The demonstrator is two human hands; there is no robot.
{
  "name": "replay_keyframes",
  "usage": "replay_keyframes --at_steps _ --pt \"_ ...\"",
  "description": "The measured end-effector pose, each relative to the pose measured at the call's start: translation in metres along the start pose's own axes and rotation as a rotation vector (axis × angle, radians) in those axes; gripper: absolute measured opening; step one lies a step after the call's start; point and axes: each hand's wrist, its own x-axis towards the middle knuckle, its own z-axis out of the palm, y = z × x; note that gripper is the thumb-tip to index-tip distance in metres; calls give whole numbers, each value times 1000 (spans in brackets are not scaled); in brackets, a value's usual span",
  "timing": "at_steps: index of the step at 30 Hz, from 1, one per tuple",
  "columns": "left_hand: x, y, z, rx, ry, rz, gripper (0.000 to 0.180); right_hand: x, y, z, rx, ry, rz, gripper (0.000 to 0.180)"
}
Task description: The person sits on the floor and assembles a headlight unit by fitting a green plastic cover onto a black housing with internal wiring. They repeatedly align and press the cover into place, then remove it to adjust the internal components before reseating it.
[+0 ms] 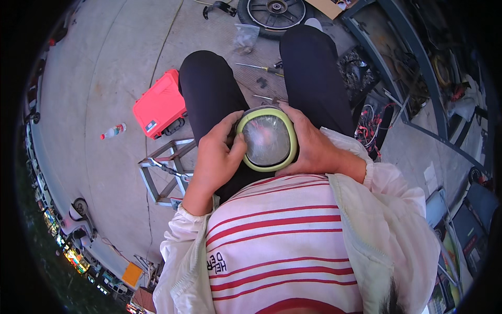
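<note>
Between my two hands, close to my belly and above my lap, is a rounded, squarish unit with a lime-green rim and a shiny grey clear cover (265, 140). It resembles a scooter lamp or gauge, but I cannot tell which. My left hand (221, 152) grips its left side, with the thumb bent against the rim. Around the right side curves my right hand (310, 140), its fingers partly hidden behind the unit. The cover faces up and reflects light. What lies underneath is out of sight.
A red hard case (161, 104) and a metal frame stool (166, 170) stand left of my knees; a bottle (114, 131) lies beyond. Ahead are a screwdriver (260, 68), a plastic bag (246, 35) and a wheel (275, 13). At right are tangled wires (370, 125) and a metal rack (402, 68).
</note>
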Motion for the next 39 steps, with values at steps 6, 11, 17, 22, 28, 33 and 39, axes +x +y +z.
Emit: replay_keyframes --at_steps 6,11,17,22,28,33,39 --pt "15 19 -30 361 -61 357 32 9 -5 3 -91 -47 -202 126" --pt "23 42 -43 719 -242 495 37 14 -19 5 -131 -94 -168 123" --pt "26 43 -41 1011 -331 553 42 17 -18 7 -117 -90 -188 125" --pt "24 44 -33 1078 -337 571 43 17 -14 10 -63 -34 -251 125" --pt "22 43 -33 1024 -320 593 45 17 -13 7 -47 -65 -221 121" --pt "23 41 -36 792 -272 613 43 23 -12 -11 95 -138 -153 90" --pt "7 20 -40 134 -158 136 35 32 -20 -10 82 83 -102 45"
